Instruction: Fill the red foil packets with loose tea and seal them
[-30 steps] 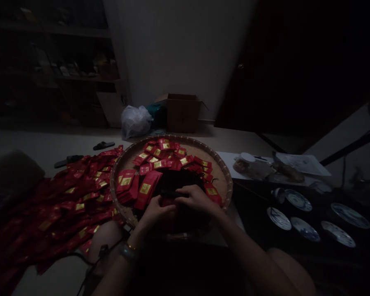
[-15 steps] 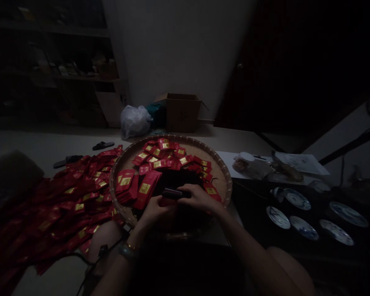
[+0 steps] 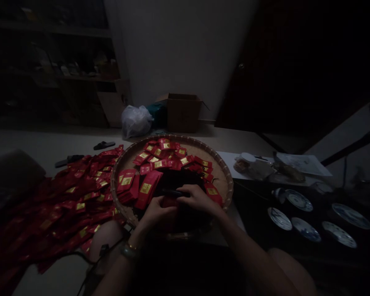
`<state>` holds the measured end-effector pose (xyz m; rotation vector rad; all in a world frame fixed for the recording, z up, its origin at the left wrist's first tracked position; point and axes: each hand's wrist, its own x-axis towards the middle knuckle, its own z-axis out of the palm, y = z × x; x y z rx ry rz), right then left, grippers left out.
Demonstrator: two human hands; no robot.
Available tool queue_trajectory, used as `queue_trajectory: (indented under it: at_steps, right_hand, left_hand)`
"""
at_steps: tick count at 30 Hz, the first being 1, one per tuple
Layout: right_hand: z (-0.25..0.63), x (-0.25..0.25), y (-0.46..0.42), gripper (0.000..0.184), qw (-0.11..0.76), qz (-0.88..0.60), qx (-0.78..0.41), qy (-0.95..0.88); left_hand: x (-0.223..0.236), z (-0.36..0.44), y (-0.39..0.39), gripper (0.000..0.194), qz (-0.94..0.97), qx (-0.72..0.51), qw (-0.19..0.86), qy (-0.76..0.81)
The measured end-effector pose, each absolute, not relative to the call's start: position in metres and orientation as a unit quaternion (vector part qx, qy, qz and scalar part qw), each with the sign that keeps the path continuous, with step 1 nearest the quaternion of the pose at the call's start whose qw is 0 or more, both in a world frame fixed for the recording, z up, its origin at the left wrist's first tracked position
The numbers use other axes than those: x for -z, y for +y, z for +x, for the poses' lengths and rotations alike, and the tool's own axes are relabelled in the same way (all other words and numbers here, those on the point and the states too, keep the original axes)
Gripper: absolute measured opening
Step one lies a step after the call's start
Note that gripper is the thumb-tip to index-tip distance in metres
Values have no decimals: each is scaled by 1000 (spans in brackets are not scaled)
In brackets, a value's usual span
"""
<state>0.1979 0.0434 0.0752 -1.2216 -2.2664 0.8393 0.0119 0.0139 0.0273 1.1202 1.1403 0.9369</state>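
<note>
Over the near part of a round woven bamboo tray (image 3: pixel 225 168), my two hands are close together. My left hand (image 3: pixel 156 213) is closed on a red packet (image 3: pixel 170 202), whose lower part fades into the dark. My right hand (image 3: pixel 199 198) grips a dark, narrow device (image 3: pixel 172 193) lying across the packet's top; its kind is too dark to make out. Dark loose material (image 3: pixel 180 181) lies in the tray beyond my hands. Around it are stacked red packets with gold labels (image 3: pixel 148 190) on the left and scattered packets (image 3: pixel 160 154) at the back.
A large heap of red packets (image 3: pixel 70 205) covers the floor at left. Behind the tray stand a white plastic bag (image 3: pixel 136 121) and an open cardboard box (image 3: pixel 184 114). At right, several blue-and-white dishes (image 3: pixel 305 229) sit on a dark surface, near a lidded jar (image 3: pixel 246 161).
The pale strip along the edge of the dark device no longer shows; it looks pressed flat or tilted. Both hands stay nearly in place, and the view has shifted slightly.
</note>
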Motion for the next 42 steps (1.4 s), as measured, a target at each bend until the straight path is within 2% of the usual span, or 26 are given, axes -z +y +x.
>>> queue_trajectory:
  at_steps: [19, 24, 27, 32, 33, 35, 38, 42]
  right_hand:
    - [191, -62, 39, 25, 194, -449, -272, -829]
    - [201, -58, 45, 43, 230, -452, -320, -801]
    - [232, -50, 54, 46, 259, -509, -284, -770]
    - [276, -35, 61, 40, 145, -609, -199, -754]
    - [273, -34, 60, 39, 153, -611, -193, -753]
    - [253, -35, 54, 37, 222, -588, -203, -751]
    - [204, -41, 43, 34, 324, -493, -324, -740]
    - [161, -43, 37, 19, 357, -482, -400, -693]
  left_hand:
    - [-30, 11, 19, 35, 474, -440, 572, 504]
    - [-29, 11, 19, 36, 461, -444, 570, 515]
    - [-31, 11, 19, 31, 476, -476, 525, 520]
    - [-30, 12, 20, 24, 471, -480, 500, 546]
    - [-29, 12, 20, 25, 468, -481, 499, 548]
    - [-28, 13, 20, 28, 464, -485, 500, 547]
    - [-30, 12, 18, 32, 470, -487, 505, 536]
    - [-30, 11, 15, 37, 496, -476, 509, 518]
